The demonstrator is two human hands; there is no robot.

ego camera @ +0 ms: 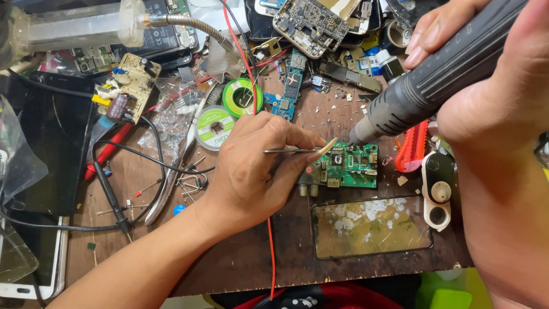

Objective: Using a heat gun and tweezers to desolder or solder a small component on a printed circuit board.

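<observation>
My left hand pinches thin metal tweezers, their tip reaching toward a small green circuit board on the brown worktop. My right hand grips a dark ribbed hot-air tool, held at a slant. Its nozzle points down at the board's upper edge, just right of the tweezer tip. The board has two round metal jacks on its left end.
A glass phone panel lies below the board. Solder-wire spools and a red probe with black leads sit left. A red cutter, a white camera bezel, phone boards and parts crowd the back. A red wire crosses the front edge.
</observation>
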